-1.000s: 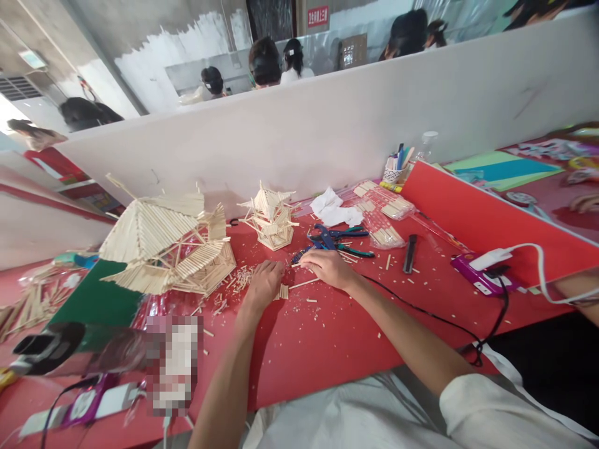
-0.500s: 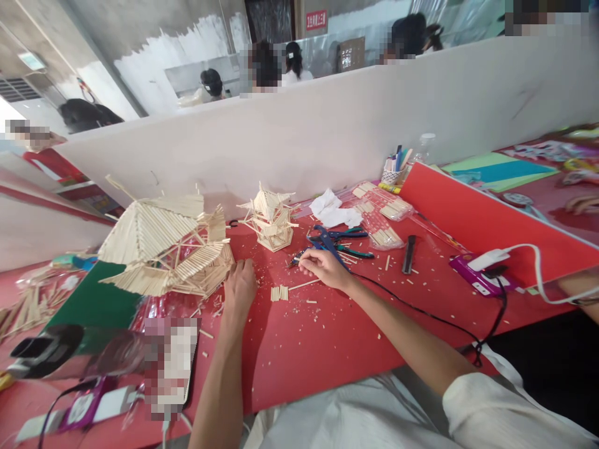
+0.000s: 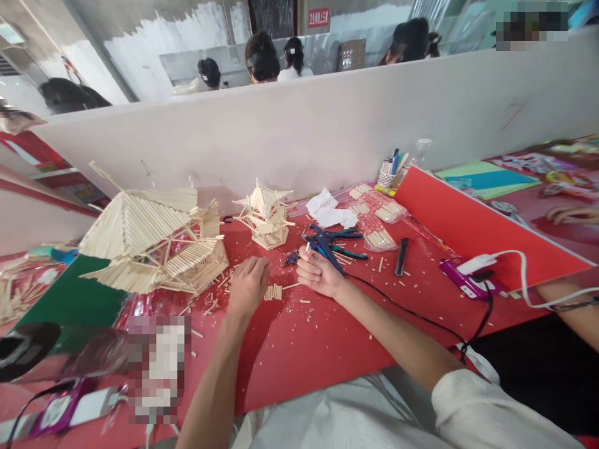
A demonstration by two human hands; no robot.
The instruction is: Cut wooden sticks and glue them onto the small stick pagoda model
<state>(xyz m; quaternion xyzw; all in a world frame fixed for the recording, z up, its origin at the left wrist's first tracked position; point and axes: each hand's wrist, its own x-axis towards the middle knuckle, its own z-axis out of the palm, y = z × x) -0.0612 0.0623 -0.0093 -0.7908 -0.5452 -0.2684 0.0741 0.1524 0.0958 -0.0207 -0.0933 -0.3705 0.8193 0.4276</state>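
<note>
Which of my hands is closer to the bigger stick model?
Left. Your left hand is just right of the bigger stick model; your right hand, holding a small stick, is farther right.

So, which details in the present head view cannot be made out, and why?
In the head view:
Left hand: palm and anything beneath, hidden by its back.
Stick in right hand: lower end, behind the fingers.
Bottle: left end, cut by picture edge.
Phone: surface details, covered by pixelation.

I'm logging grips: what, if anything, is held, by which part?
The right hand grips a stick below its upturned tip; for the left hand, I cannot tell.
</note>
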